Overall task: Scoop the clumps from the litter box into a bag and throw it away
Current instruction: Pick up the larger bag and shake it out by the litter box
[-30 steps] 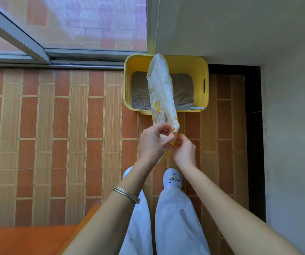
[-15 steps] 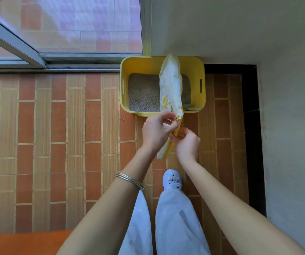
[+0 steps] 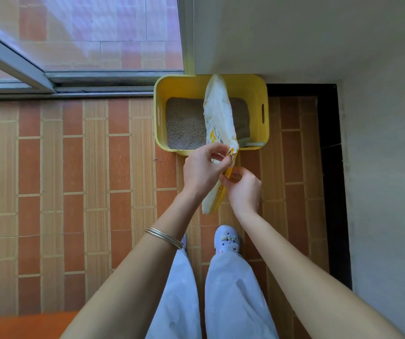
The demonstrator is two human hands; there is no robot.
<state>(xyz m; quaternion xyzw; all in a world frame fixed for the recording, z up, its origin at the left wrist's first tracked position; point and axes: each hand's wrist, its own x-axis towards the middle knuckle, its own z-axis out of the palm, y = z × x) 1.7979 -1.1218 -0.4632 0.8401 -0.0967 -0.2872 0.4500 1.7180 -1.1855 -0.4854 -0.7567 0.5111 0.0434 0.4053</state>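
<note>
Tiled floor (image 3: 74,179) in orange and tan strips, seen from above; sliding glass door (image 3: 86,33) with grey metal frame at top left, pale wall (image 3: 294,33) top right and down the right side, black strip (image 3: 331,167) along its foot. Yellow litter box (image 3: 260,94) on the floor in the corner, against door track and wall, holding grey litter (image 3: 184,123); grey-green scoop (image 3: 251,143) lying in its near right corner, partly hidden. White and yellow plastic bag (image 3: 218,113) held up in front of the box, upper part sticking up across the litter, lower end hanging between the wrists. Left hand (image 3: 203,170) curled, thumb and forefinger pinching the bag's edge. Right hand (image 3: 244,189) just below and to the right, fingers curled in, pinching a yellow part of the same bag; hands nearly touching. Thin metal bangles (image 3: 164,237) on left forearm. Pale trousers (image 3: 233,302) and a white clog (image 3: 227,241) with charms at the bottom. Orange surface (image 3: 13,326) in bottom left corner, unclear what.
</note>
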